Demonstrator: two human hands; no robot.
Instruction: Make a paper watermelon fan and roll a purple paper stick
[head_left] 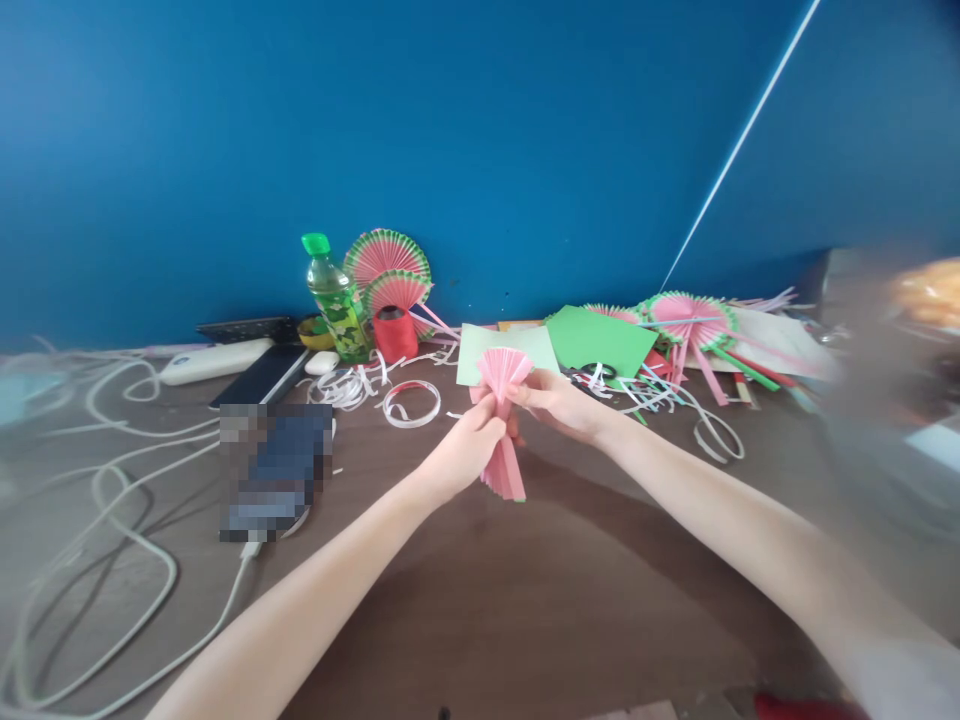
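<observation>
A pleated pink paper fan (504, 470) is held above the brown table, pinched at its middle so that folds spread out above and below. My left hand (474, 440) is closed round the pinched waist from the left. From the right, my right hand (551, 398) grips the upper pleats close to the same spot, thumb on the near side. Some of its fingers are hidden behind the paper. Just beyond the hands lie a pale green sheet (469, 345) and a brighter green sheet (604, 340).
Finished pink-and-green fans (386, 258) lean on the blue wall beside a green-capped bottle (337, 310) and a red thread spool (395, 335). A tape roll (412, 404) lies nearer. A phone (277, 470) with a white cable (225, 610) is left; another round fan (690, 318) and paper strips are right.
</observation>
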